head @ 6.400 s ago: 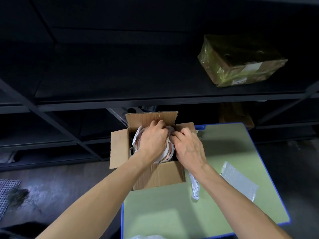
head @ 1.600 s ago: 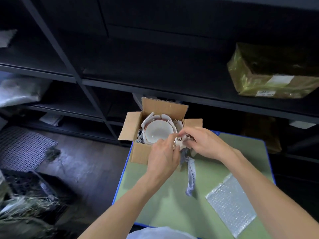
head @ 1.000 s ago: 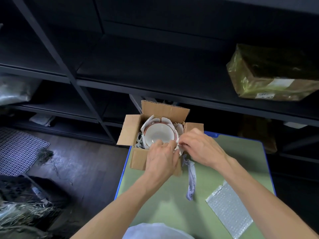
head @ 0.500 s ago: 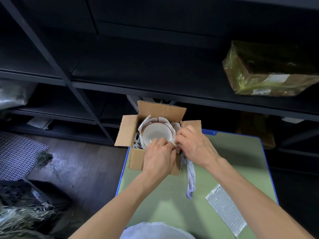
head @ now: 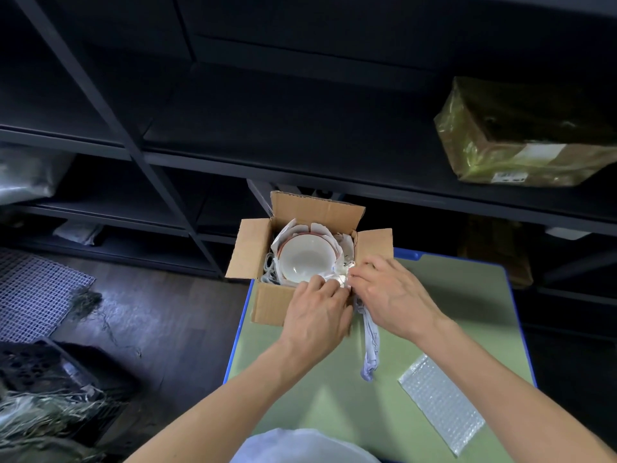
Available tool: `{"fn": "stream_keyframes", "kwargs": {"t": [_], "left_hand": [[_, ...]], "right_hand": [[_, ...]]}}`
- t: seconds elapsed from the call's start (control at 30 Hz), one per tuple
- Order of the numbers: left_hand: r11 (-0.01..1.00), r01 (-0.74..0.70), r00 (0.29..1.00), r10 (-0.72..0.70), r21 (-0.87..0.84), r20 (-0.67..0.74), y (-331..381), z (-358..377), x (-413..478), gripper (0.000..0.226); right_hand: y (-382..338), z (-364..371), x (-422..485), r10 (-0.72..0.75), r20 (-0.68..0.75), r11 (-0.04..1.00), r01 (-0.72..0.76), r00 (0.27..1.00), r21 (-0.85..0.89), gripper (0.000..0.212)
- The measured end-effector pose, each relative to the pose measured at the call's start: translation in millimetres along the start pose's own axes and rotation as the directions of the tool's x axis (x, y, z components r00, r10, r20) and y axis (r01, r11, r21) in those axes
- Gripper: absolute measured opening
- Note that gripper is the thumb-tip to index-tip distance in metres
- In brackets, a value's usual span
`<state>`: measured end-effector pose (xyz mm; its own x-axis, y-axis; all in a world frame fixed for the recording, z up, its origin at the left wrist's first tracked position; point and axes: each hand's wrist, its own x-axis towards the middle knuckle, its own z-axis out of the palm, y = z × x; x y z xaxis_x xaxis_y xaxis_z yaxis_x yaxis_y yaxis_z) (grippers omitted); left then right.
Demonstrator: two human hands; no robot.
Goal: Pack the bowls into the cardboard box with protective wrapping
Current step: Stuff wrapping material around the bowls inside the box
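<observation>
Your box (head: 267, 305) stands open with its flaps spread, on the green table (head: 467, 295). Inside the box a white bowl (head: 305, 260) sits mouth up, and a second reddish rim shows just behind it. White paper (head: 340, 279) is tucked between the bowl and the box walls. Both of your hands meet at the near right corner of the box. Your left hand (head: 317, 315) lies over the box's near wall, its fingers curled and pinching the paper at the bowl's near rim. Your right hand (head: 390, 295) comes in from the right of the box, its fingers curled too, pinching the same bunch of paper. A twisted tail of that paper hangs from this corner down onto the table between your wrists. A sheet of bubble wrap (head: 440, 412) lies flat, well apart from the box, nearer you and to its right. A parcel (head: 521, 138) in yellowish film rests on the dark shelf (head: 300, 128) beyond the box, up and to its right.
</observation>
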<state>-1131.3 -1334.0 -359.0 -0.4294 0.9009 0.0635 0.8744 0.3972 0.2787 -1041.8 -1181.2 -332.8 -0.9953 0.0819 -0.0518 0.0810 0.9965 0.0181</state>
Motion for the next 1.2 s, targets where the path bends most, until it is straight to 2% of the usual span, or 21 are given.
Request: {"fn": "stream_keyframes", "kwargs": {"t": [0.1,0.27,0.5,0.7,1.07,1.2], "left_hand": [[1.000,-0.017,0.999,0.016,0.019,0.046,1,-2,8,0.027],[1.000,-0.008,0.994,0.007,0.009,0.108,-4,0,15,0.027],[0.998,-0.068,0.996,0.068,0.008,0.064,-20,4,8,0.034],[0.998,-0.069,0.991,0.069,-0.002,0.111,-20,7,12,0.034],[0.999,-0.045,0.989,0.049,-0.025,0.142,-17,-2,10,0.025],[0.991,0.000,0.996,0.011,-0.132,0.087,-12,-6,6,0.026]], "right_hand": [[1,-2,12,0.046,0.040,0.998,-0.045,0.998,-0.033,0.025],[2,1,21,0.040,0.110,0.999,-0.036,0.993,-0.040,0.021],[14,-7,22,0.026,0.132,0.999,-0.020,0.991,-0.047,0.018],[7,-6,32,0.046,0.169,0.997,-0.035,0.984,-0.067,0.017],[-2,2,27,0.082,0.081,0.995,-0.077,0.993,-0.058,0.021],[8,-2,10,0.100,0.025,0.995,-0.101,0.995,0.026,0.033]]}}
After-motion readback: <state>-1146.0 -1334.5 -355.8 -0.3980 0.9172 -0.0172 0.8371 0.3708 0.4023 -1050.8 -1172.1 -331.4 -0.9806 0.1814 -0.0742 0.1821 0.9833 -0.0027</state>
